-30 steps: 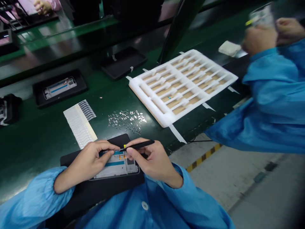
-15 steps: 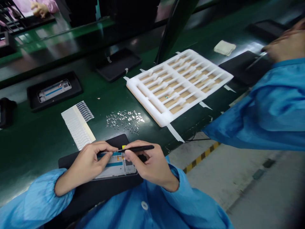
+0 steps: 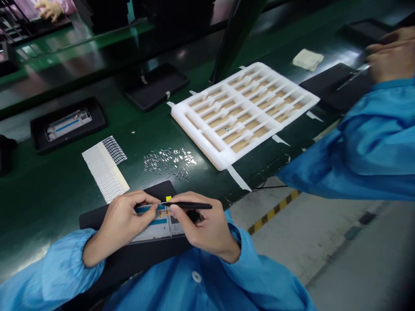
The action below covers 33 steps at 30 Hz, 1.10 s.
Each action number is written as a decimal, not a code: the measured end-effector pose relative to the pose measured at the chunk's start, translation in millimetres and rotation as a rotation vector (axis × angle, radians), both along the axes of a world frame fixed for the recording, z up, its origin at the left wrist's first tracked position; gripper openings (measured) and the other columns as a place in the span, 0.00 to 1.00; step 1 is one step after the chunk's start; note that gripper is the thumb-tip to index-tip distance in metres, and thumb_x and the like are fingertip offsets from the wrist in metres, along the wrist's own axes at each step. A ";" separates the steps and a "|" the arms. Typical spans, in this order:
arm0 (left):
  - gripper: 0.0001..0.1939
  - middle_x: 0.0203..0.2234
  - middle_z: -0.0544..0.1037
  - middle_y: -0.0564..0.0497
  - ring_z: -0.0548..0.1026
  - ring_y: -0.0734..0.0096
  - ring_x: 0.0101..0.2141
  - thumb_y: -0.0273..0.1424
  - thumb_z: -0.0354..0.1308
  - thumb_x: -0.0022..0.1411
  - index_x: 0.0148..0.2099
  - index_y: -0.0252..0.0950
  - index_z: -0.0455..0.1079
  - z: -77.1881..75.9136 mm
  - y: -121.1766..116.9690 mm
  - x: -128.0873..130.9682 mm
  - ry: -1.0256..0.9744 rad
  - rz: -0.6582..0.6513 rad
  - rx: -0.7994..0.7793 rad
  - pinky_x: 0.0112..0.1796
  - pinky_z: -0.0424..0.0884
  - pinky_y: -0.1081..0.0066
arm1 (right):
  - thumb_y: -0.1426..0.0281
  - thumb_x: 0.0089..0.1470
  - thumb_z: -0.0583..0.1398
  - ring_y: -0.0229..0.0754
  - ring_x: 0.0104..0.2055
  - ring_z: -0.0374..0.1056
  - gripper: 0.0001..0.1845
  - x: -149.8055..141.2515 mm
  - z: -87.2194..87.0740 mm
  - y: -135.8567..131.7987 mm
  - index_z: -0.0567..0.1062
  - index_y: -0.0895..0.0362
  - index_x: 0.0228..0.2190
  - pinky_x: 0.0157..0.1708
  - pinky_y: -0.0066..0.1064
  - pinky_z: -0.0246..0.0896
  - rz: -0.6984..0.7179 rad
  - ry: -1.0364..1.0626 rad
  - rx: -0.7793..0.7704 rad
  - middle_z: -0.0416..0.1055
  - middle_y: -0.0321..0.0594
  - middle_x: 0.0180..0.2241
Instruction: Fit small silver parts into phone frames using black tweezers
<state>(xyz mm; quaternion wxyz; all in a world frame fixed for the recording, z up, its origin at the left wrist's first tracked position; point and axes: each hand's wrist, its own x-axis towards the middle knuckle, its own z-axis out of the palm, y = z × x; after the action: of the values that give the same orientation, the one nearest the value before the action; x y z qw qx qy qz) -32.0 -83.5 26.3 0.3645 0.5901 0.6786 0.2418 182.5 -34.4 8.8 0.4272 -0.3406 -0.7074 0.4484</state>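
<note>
A long green-topped counter (image 3: 48,207) fills the view, with a white moulded foam tray (image 3: 207,129) taped to it, its slots lined with tan strips. Nearer lie a scatter of small silver pieces (image 3: 170,163), all still loose, and a white comb-edged sheet (image 3: 105,168). Further left, a black rimmed tray (image 3: 37,144) holds a second white-and-blue phone frame (image 3: 68,124). At the right, a co-worker's blue sleeve (image 3: 372,147) and hand (image 3: 392,54) work over a black mat (image 3: 337,88); that hand sits lower than in the earliest frame, where it was raised.

On a black pad (image 3: 97,220), a white-and-blue phone frame (image 3: 152,229) lies under both hands, with small orange bits on it. The left hand (image 3: 118,222) has a closed grip on the frame's upper edge. The right hand (image 3: 207,229) has a closed grip on slim black tweezers (image 3: 191,206), now level rather than tilted, their tips at the frame. Whether they hold a piece is too small to tell.
</note>
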 end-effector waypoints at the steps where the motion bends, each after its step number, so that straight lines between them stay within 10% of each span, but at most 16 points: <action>1: 0.08 0.37 0.87 0.55 0.84 0.69 0.37 0.36 0.63 0.66 0.41 0.45 0.84 0.3 -0.3 0.2 0.001 0.001 0.001 0.38 0.77 0.72 | 0.77 0.61 0.66 0.42 0.36 0.82 0.08 0.2 -0.3 -0.6 0.83 0.55 0.41 0.36 0.30 0.79 0.004 0.007 0.002 0.84 0.41 0.37; 13: 0.12 0.42 0.86 0.53 0.83 0.69 0.40 0.36 0.56 0.74 0.48 0.44 0.82 7.9 0.3 -1.0 0.082 -0.138 0.048 0.29 0.73 0.76 | 0.80 0.66 0.63 0.47 0.48 0.82 0.17 2.9 -15.7 -7.5 0.81 0.52 0.51 0.50 0.41 0.81 0.109 0.020 0.137 0.84 0.46 0.46; 19: 0.18 0.46 0.86 0.47 0.85 0.65 0.43 0.33 0.51 0.79 0.64 0.36 0.71 10.2 -5.3 -15.6 0.314 -0.374 0.283 0.42 0.80 0.69 | 0.80 0.65 0.63 0.45 0.47 0.81 0.16 1.9 -16.2 -9.9 0.80 0.52 0.50 0.49 0.38 0.80 0.083 0.036 0.119 0.84 0.45 0.44; 24: 0.15 0.43 0.86 0.45 0.84 0.62 0.41 0.34 0.51 0.79 0.57 0.35 0.76 12.9 -11.9 -17.0 0.540 -0.437 0.465 0.42 0.80 0.66 | 0.78 0.66 0.62 0.46 0.46 0.81 0.14 -1.4 -11.6 -10.5 0.81 0.53 0.49 0.48 0.38 0.80 0.069 -0.014 0.086 0.83 0.44 0.43; 33: 0.17 0.47 0.83 0.41 0.80 0.51 0.47 0.36 0.50 0.78 0.47 0.36 0.79 -0.5 40.2 -85.6 0.896 -0.065 0.408 0.47 0.77 0.56 | 0.72 0.65 0.64 0.45 0.38 0.81 0.07 5.2 1.0 6.6 0.84 0.54 0.39 0.36 0.33 0.78 -0.085 0.040 -0.102 0.84 0.44 0.37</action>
<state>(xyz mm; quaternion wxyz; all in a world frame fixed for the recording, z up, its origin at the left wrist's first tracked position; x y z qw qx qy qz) -117.5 -43.3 25.8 -0.0790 0.7162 0.6887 0.0807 187.7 -27.8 9.8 0.4418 -0.3824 -0.6602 0.4719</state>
